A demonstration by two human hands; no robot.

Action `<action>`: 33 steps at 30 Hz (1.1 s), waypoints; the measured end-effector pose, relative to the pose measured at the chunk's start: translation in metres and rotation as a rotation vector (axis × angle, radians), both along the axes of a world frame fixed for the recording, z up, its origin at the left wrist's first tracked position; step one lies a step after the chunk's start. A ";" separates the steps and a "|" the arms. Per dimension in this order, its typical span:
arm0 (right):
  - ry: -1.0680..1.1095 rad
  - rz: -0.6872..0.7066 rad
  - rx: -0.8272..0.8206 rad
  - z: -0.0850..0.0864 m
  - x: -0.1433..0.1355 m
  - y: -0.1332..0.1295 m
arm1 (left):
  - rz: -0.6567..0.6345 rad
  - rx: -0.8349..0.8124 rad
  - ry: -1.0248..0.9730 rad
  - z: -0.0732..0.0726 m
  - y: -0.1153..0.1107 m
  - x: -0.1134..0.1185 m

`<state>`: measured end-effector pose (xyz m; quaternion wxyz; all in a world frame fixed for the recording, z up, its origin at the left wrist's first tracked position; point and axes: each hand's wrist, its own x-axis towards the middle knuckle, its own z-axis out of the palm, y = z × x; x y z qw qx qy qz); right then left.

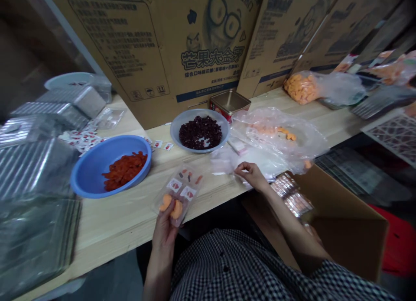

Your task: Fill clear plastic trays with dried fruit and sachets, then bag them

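Observation:
My left hand (166, 227) grips the near end of a clear plastic blister tray (185, 166), tilted above the table edge. Two orange candies (176, 209) lie in its near compartments, two small white packets with red print (188, 192) in the middle, and small red and dark pieces (190, 176) at the far end. My right hand (251, 174) is closed in a pinch over a pile of clear plastic bags (260, 158); whether film is between the fingertips is unclear. Ahead stand a blue basin of red pieces (78, 175) and a pale bowl of dark red pieces (175, 127).
Stacked clear trays (35, 162) and scattered packets (81, 138) fill the left. Cartons (156, 45) wall the back, behind a square tin (229, 102). A large bag with orange candies (305, 136) lies right. An open carton (344, 205) below the edge holds filled packs (290, 195).

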<state>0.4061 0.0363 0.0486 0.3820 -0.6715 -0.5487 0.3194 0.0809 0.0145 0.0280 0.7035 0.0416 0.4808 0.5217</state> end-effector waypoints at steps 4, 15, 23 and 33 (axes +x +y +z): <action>0.165 0.136 0.026 -0.028 -0.066 0.009 | -0.058 0.093 0.063 0.011 -0.007 0.006; 0.339 0.198 -0.092 -0.055 -0.105 0.026 | 0.054 0.119 0.179 -0.006 -0.023 -0.014; 0.285 0.099 0.026 -0.046 -0.124 0.028 | 0.056 0.161 0.238 0.002 -0.036 0.000; 0.296 0.035 0.220 -0.031 -0.148 0.034 | -0.092 0.264 0.406 -0.013 -0.054 0.001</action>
